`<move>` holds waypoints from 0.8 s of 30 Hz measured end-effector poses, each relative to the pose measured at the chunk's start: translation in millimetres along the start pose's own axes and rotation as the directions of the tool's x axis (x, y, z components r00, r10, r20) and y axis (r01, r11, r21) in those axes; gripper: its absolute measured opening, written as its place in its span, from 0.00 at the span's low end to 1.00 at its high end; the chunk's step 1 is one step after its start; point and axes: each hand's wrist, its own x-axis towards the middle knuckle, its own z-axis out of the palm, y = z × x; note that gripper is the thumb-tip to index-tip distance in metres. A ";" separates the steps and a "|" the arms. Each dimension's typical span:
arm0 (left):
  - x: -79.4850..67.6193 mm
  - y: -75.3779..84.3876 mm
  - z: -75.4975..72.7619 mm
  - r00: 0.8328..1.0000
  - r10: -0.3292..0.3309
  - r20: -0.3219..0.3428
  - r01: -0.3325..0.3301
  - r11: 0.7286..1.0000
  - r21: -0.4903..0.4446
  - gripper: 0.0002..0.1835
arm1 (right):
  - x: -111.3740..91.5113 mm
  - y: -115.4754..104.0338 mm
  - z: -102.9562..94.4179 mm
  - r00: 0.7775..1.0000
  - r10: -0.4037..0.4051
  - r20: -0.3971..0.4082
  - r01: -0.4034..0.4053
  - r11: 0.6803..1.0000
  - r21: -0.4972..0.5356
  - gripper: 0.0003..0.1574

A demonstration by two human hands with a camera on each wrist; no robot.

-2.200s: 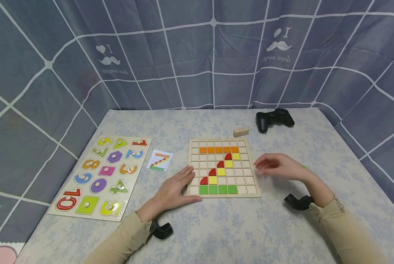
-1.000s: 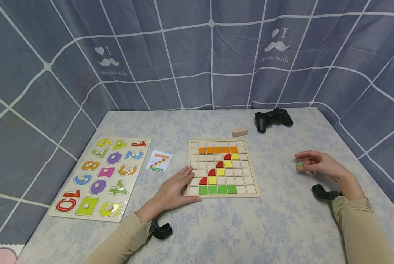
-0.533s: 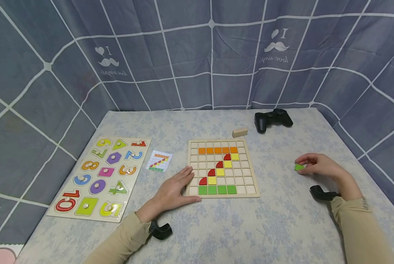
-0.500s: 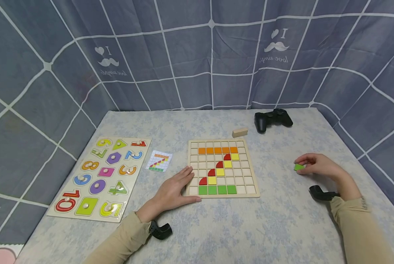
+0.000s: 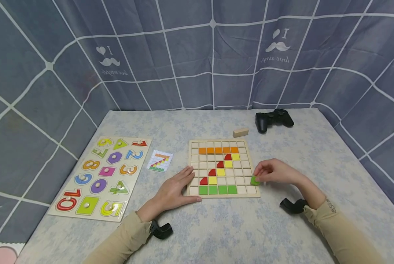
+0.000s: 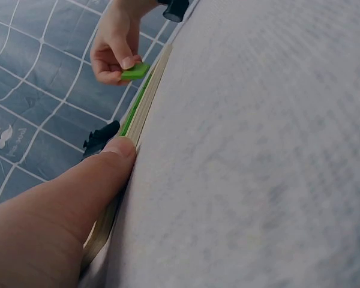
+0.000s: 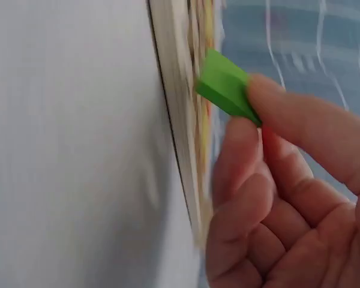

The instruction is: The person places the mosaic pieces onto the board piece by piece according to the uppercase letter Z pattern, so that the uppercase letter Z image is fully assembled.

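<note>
My right hand (image 5: 277,172) pinches a green square tile (image 7: 228,84) between thumb and fingers, over the right edge of the wooden grid board (image 5: 244,181). In the head view the tile overlaps the board's lower right side. My left hand (image 5: 175,190) lies with straight fingers along the board's left edge, its thumb (image 6: 102,174) at the near left corner. The board carries a row of orange tiles (image 5: 218,150), a diagonal of red quarter-round tiles (image 5: 212,172) with yellow squares (image 5: 220,172) beside them, and several green tiles (image 5: 223,189) along the near row.
Left of the board lies a small pattern card (image 5: 159,160), and beyond it a number-and-shape puzzle board (image 5: 134,183). A wooden block (image 5: 240,132) sits just behind the grid board. A black game controller (image 5: 274,120) rests at the back right of the table (image 5: 236,231).
My right hand reached out to the right, picked up a green tile there, and has come back left with it to the board's right edge. The left hand has stayed in place.
</note>
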 end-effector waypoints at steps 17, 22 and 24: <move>1.0 0.1 -0.9 1.000 0.009 0.005 -0.009 1.000 0.002 0.47 | -2.1 -25.8 60.5 0.987 -0.154 0.041 0.159 0.972 -0.172 0.02; 1.4 3.6 -4.9 0.997 0.003 0.075 -0.004 1.000 0.016 0.48 | -15.2 -31.0 60.3 0.981 -0.150 0.121 0.171 0.967 -0.187 0.09; 2.3 5.6 -8.8 0.991 0.000 0.136 -0.005 0.999 0.034 0.48 | -19.8 -34.5 54.1 0.972 -0.140 0.186 0.174 0.968 -0.180 0.12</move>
